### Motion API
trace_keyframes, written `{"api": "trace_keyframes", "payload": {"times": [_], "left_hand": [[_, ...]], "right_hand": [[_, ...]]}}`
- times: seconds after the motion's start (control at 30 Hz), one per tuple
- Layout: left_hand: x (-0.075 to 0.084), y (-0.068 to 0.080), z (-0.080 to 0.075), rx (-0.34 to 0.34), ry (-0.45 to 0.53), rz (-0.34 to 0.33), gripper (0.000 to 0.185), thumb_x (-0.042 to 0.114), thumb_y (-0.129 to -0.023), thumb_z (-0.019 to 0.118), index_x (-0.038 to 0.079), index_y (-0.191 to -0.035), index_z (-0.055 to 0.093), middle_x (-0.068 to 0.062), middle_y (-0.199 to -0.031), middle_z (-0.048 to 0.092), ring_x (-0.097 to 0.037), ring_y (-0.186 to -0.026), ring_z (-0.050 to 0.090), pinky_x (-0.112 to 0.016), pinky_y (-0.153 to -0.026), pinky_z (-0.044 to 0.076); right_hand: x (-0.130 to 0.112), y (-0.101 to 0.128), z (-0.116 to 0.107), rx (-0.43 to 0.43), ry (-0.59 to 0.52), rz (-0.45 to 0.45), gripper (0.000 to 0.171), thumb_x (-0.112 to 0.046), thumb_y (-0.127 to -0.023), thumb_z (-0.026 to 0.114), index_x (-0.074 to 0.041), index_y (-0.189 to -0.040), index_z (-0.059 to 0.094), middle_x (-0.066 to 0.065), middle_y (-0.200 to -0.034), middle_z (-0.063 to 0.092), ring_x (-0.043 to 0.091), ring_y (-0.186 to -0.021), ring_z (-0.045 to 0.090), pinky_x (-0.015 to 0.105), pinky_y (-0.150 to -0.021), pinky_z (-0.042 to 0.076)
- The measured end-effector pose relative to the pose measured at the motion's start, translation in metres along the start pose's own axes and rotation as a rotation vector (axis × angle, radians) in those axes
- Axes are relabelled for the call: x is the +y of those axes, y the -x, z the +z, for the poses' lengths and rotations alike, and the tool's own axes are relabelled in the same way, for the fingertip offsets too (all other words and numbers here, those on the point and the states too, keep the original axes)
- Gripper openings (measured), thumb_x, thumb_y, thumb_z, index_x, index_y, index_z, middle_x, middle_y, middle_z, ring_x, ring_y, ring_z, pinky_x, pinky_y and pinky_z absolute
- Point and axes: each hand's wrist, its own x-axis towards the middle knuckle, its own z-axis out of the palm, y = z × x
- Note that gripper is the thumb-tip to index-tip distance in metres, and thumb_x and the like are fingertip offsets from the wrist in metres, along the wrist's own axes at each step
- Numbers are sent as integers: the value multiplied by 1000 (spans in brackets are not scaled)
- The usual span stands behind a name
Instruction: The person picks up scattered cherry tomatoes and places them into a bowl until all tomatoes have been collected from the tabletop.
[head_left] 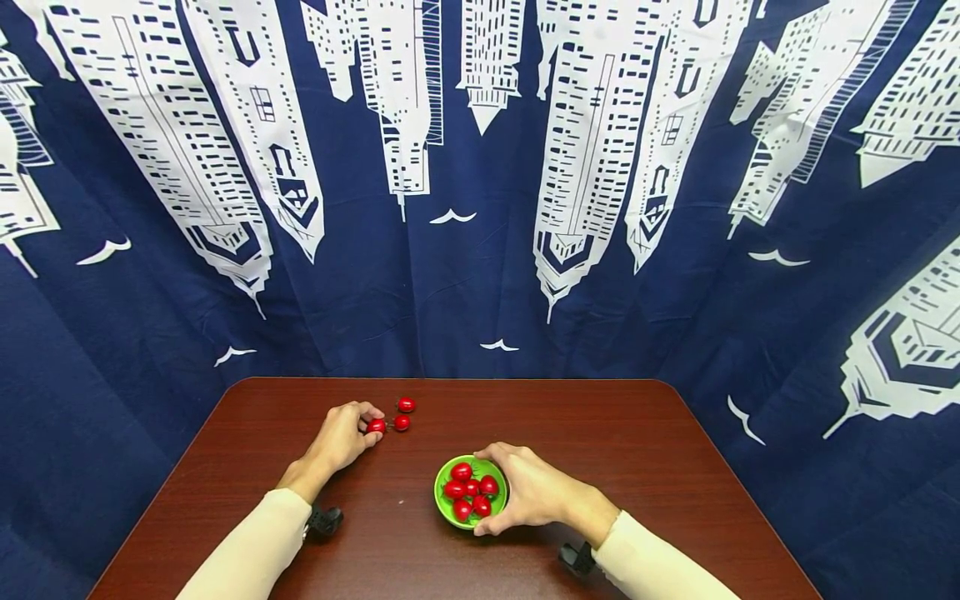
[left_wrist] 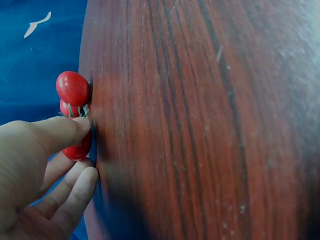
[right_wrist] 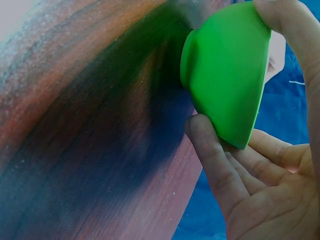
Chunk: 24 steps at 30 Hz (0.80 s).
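Observation:
At the table's far left, my left hand (head_left: 345, 433) pinches a red cherry tomato (head_left: 377, 426) between thumb and fingers. Two more cherry tomatoes lie just past it, one (head_left: 402, 422) close beside the held one and another (head_left: 406, 404) farther back. In the left wrist view the thumb partly covers the held tomato (left_wrist: 77, 150), and green stem bits show above it. My right hand (head_left: 536, 487) grips the right side of a green bowl (head_left: 447, 516), thumb at the near rim and fingers at the far rim. Several cherry tomatoes (head_left: 454, 489) lie inside the upright bowl.
A brown wood-grain table (head_left: 585, 417) with rounded far corners carries everything. Behind it hangs a dark blue cloth (head_left: 352, 275) printed with white upside-down buildings and birds. Black straps (head_left: 325, 521) sit at both wrists, below pale sleeves (head_left: 251, 546).

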Motion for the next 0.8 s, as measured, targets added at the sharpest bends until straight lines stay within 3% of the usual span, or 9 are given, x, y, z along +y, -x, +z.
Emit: {"api": "trace_keyframes", "payload": {"times": [0.53, 0.8], "left_hand": [[7, 6, -10, 24, -20, 13, 28, 2, -94, 94, 5, -120, 85, -12, -106, 80, -20, -92, 80, -41, -86, 71], [15, 9, -14, 43, -36, 50, 27, 4, -95, 95, 6, -121, 86, -9, -107, 81, -19, -92, 77, -36, -85, 69]], "right_hand": [[0, 0, -1, -4, 5, -9, 101, -64, -77, 105, -7, -151, 67, 1, -141, 78, 8, -121, 76, 32, -110, 67], [0, 0, -1, -8, -2, -10, 99, -63, -78, 104, -7, -151, 67, 1, -141, 79, 9, -122, 77, 32, -111, 67]]}}
